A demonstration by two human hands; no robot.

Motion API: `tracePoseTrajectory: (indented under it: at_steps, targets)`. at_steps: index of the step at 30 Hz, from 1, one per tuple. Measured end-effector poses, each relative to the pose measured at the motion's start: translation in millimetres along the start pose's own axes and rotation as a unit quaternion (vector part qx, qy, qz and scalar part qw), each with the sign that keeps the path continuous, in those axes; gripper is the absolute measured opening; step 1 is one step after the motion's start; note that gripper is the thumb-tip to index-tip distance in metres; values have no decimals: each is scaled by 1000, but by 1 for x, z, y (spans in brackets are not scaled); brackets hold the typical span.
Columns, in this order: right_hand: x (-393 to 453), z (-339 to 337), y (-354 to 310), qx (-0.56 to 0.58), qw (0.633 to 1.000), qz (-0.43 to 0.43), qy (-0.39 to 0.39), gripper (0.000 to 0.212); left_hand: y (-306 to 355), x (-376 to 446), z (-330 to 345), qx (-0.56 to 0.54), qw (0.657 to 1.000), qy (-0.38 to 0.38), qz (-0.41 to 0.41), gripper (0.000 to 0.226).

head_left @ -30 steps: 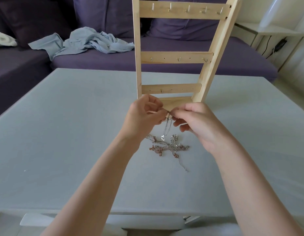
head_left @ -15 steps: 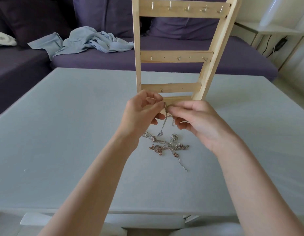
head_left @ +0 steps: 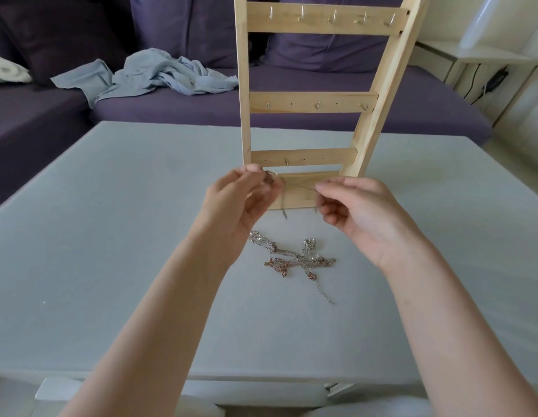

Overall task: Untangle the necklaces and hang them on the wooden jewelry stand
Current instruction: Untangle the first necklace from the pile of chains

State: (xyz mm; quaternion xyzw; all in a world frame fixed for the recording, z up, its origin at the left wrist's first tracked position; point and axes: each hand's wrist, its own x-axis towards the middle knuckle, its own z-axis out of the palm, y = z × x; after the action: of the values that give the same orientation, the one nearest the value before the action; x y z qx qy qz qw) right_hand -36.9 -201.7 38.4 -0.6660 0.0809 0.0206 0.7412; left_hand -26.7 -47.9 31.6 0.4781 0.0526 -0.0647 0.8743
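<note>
One thin chain (head_left: 297, 190) is stretched between both hands just in front of the stand's (head_left: 309, 103) base: left hand (head_left: 240, 206) and right hand (head_left: 361, 212) each pinch an end. The tangled pile (head_left: 294, 258) lies on the table (head_left: 111, 236) below. Next, I'd guess, lift it onto a hook (head_left: 317, 105).

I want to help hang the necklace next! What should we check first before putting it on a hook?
1. Both hands hold the chain: ok. The left hand and right hand pinch a thin necklace stretched between them.
2. Chain free of the tangled pile on the table: ok, it is lifted clear.
3. Knots left in the held chain: cannot tell, too thin.
4. Hooks free on the wooden stand: ok, nothing hangs there.
5. Stand upright: ok.
</note>
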Motion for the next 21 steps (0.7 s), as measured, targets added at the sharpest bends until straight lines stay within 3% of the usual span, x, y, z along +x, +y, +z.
tracePoseTrajectory:
  at_steps: [2, 5, 8, 12, 18, 21]
  targets:
    - [0, 0, 1, -32, 999, -10, 5, 21, 2, 1, -2, -102, 993, -24, -62, 10]
    - [0, 2, 4, -106, 993, -36, 32, 22, 3, 1, -4, -89, 988, -76, -99, 2]
    - [3, 2, 9, -192, 977, -56, 74, 18, 4, -2, -3, -77, 985, -106, -114, 10]
    - [4, -1, 12, -243, 966, -32, 87, 23, 3, 2, -4, -62, 990, -78, -103, 5]
    - [3, -3, 11, -273, 959, -10, 76, 25, 7, 4, -10, -145, 988, -10, -55, 13]
    - [2, -6, 13, -349, 935, -2, 58, 22, 7, 5, -10, -95, 995, 12, -28, 15]
